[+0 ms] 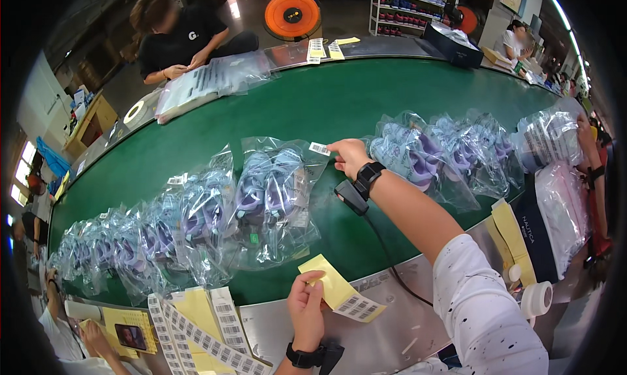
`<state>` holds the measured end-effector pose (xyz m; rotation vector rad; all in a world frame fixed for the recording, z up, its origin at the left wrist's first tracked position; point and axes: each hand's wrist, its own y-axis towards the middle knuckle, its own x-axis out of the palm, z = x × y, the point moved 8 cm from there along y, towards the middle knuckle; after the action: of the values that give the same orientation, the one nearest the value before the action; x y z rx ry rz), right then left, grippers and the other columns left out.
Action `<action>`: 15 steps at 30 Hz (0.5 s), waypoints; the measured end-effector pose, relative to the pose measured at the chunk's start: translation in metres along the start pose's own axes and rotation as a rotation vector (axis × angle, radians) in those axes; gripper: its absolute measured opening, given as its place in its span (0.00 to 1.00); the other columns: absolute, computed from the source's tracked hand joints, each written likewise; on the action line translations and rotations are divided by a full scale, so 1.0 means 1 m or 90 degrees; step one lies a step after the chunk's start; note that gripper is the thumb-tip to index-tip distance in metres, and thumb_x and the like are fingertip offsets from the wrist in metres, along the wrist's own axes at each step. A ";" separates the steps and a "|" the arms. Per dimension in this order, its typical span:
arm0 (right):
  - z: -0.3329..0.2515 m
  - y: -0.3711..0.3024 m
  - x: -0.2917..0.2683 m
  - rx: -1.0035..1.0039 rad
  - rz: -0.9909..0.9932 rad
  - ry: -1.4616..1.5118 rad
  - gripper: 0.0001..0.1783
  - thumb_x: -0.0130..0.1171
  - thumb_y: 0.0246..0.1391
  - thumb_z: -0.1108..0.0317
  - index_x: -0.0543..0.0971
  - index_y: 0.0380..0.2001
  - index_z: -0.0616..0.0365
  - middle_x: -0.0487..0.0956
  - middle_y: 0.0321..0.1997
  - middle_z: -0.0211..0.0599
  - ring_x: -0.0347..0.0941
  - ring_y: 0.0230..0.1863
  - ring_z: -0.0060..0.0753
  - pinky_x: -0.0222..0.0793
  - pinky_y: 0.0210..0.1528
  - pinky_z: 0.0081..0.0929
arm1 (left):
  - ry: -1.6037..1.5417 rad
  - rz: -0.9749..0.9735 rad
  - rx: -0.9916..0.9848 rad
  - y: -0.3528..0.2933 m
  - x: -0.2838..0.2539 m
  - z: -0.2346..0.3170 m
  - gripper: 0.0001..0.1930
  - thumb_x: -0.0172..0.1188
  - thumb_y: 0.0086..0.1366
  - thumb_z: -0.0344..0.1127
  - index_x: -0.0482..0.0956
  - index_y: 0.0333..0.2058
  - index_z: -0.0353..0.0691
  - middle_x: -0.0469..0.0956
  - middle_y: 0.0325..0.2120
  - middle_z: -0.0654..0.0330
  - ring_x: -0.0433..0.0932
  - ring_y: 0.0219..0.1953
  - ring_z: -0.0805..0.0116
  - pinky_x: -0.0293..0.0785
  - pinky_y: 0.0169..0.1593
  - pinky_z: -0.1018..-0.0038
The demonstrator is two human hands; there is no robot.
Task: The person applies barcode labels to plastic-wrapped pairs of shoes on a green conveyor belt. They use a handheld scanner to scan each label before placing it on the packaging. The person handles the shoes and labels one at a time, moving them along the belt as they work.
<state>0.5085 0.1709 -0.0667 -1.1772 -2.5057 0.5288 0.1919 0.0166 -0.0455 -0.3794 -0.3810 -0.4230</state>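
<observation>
Pressing a small barcode sticker [319, 148] onto a clear bagged pair [277, 192] on the green table [313, 101], the right hand [351, 157] is pinching it; the left hand [307, 306] is gripping the yellow backing sheet [339, 291], keeping labels ready.

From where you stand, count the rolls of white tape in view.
2. One white tape roll lies at the belt's far left edge near the seated person; another sits at the near right by the right sleeve. Others may be hidden.
</observation>
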 end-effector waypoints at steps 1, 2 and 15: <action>-0.004 -0.001 0.001 -0.018 0.012 0.000 0.09 0.63 0.44 0.79 0.73 0.27 0.60 0.63 0.22 0.32 0.57 0.19 0.23 0.51 0.17 0.26 | 0.003 -0.001 0.000 0.000 0.002 -0.001 0.09 0.51 0.69 0.30 0.74 0.46 0.37 0.74 0.25 0.67 0.71 0.26 0.84 0.68 0.28 0.86; -0.001 0.005 0.003 0.001 -0.014 0.017 0.09 0.63 0.45 0.79 0.71 0.25 0.59 0.63 0.21 0.32 0.55 0.18 0.22 0.49 0.17 0.26 | 0.005 -0.002 0.000 0.000 0.003 -0.002 0.09 0.52 0.69 0.30 0.74 0.46 0.37 0.74 0.25 0.68 0.71 0.25 0.85 0.68 0.28 0.86; 0.024 0.014 0.011 -0.036 0.064 -0.068 0.13 0.63 0.45 0.80 0.69 0.16 0.61 0.64 0.13 0.29 0.57 0.09 0.21 0.48 0.10 0.26 | 0.004 0.010 0.005 -0.003 0.013 -0.008 0.09 0.52 0.69 0.30 0.75 0.46 0.38 0.73 0.24 0.69 0.69 0.25 0.85 0.65 0.28 0.86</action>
<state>0.5006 0.1834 -0.0927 -1.3351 -2.5770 0.5635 0.2034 0.0063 -0.0462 -0.3736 -0.3736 -0.4073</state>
